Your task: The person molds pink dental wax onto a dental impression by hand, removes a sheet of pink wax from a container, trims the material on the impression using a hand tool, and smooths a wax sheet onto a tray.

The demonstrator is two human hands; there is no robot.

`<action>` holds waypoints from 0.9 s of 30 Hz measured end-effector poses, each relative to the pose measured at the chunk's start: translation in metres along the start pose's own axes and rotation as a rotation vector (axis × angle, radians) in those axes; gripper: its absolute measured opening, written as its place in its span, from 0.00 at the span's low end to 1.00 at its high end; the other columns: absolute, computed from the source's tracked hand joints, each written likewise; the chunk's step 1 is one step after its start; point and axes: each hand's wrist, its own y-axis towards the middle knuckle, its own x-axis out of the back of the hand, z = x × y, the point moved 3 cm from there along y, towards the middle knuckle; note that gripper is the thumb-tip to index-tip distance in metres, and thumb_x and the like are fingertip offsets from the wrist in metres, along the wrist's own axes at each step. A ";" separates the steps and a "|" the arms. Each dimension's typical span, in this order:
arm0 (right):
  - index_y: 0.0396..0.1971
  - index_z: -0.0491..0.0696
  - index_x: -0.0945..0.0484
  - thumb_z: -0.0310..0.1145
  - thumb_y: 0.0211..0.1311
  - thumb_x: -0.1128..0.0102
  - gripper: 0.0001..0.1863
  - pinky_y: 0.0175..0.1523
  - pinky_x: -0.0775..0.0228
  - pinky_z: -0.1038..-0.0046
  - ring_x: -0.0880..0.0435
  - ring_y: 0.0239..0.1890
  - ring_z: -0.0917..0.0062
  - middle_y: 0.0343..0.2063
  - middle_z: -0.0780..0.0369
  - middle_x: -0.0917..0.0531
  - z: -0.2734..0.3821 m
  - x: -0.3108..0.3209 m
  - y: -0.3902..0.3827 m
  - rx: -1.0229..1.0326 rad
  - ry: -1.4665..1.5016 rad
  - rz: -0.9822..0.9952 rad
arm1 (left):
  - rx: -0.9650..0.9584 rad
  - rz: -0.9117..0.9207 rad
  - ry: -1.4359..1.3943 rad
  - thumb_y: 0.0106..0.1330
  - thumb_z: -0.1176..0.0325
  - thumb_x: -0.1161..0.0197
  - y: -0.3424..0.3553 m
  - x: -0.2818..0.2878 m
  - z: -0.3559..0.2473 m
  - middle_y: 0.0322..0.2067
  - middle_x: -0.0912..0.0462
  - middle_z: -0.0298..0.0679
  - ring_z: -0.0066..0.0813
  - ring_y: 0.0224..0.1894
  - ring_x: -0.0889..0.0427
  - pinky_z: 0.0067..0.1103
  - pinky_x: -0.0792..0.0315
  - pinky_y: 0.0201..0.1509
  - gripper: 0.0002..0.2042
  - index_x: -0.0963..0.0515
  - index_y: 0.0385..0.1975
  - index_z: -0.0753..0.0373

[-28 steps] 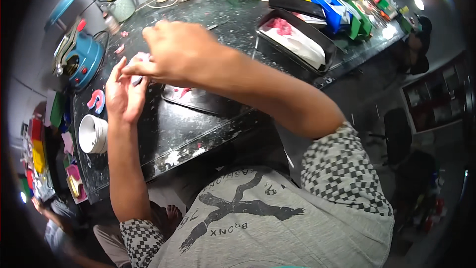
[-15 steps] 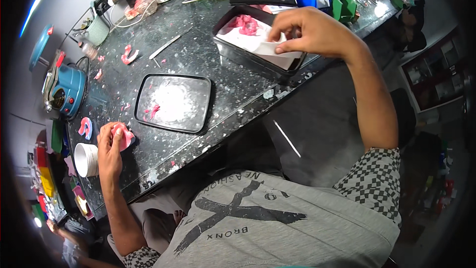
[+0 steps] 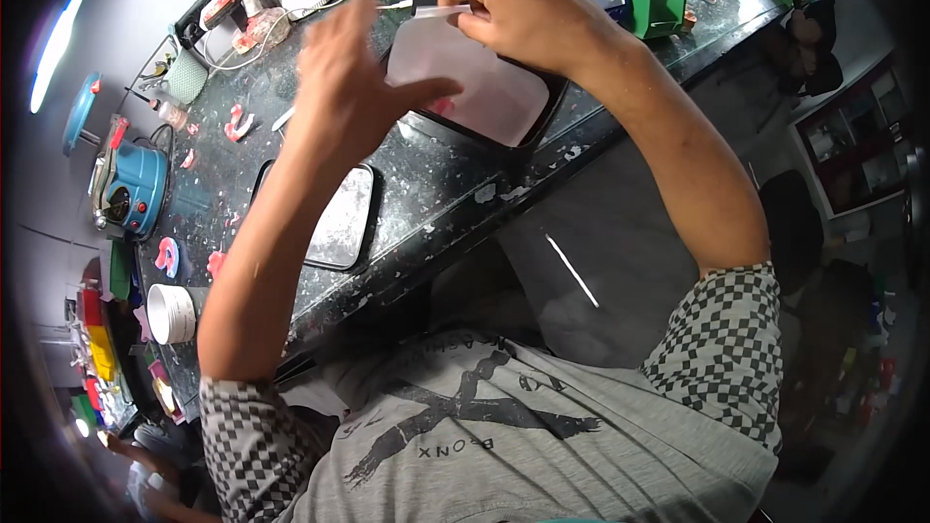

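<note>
Farthest to the left of the black box [image 3: 558, 97] stands a blue machine [image 3: 139, 189] with red knobs. Nearer the person, also well left of the box, are a red-and-blue horseshoe-shaped piece [image 3: 168, 257], a white cup [image 3: 172, 314] just below it, and a pink lump [image 3: 215, 262] beside the left forearm. A pink-and-white curved piece [image 3: 237, 123] lies on the bench, left of the box. Closer to the box, on its near left side, a black-rimmed tray [image 3: 341, 232] is partly hidden by that forearm. The left hand [image 3: 344, 87], blurred, is at the box's left end, fingers spread open and thumb stretched toward it; I cannot tell whether the thumb touches. A translucent white sheet [image 3: 475, 77] covers the box's opening, pink showing through. At the box's far side, the right hand [image 3: 528, 15] pinches the sheet's raised edge between thumb and fingers. Beyond the box, to its right, sits a green bin [image 3: 651, 0].
</note>
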 end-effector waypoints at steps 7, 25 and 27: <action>0.45 0.48 0.16 0.38 0.53 0.27 0.19 0.40 0.21 0.63 0.12 0.34 0.62 0.29 0.55 0.13 -0.006 0.031 -0.035 -0.197 0.043 0.481 | 0.127 0.126 -0.287 0.62 0.65 0.27 0.028 -0.045 0.015 0.40 0.11 0.45 0.31 0.38 0.11 0.27 0.21 0.47 0.19 0.19 0.51 0.66; 0.31 0.53 0.10 0.28 0.51 0.37 0.09 0.48 0.21 0.67 0.11 0.39 0.66 0.31 0.61 0.10 -0.013 -0.003 -0.031 0.257 -0.039 0.655 | 0.672 0.203 -1.238 0.67 0.69 0.32 0.035 -0.041 0.040 0.47 0.13 0.42 0.30 0.44 0.13 0.24 0.19 0.50 0.14 0.20 0.49 0.68; 0.32 0.50 0.12 0.27 0.53 0.38 0.09 0.47 0.21 0.67 0.11 0.38 0.66 0.31 0.62 0.10 -0.019 0.003 -0.030 0.243 0.016 0.555 | 0.632 0.109 -1.213 0.68 0.70 0.32 0.038 -0.038 0.031 0.47 0.13 0.42 0.29 0.48 0.14 0.26 0.20 0.53 0.15 0.21 0.52 0.67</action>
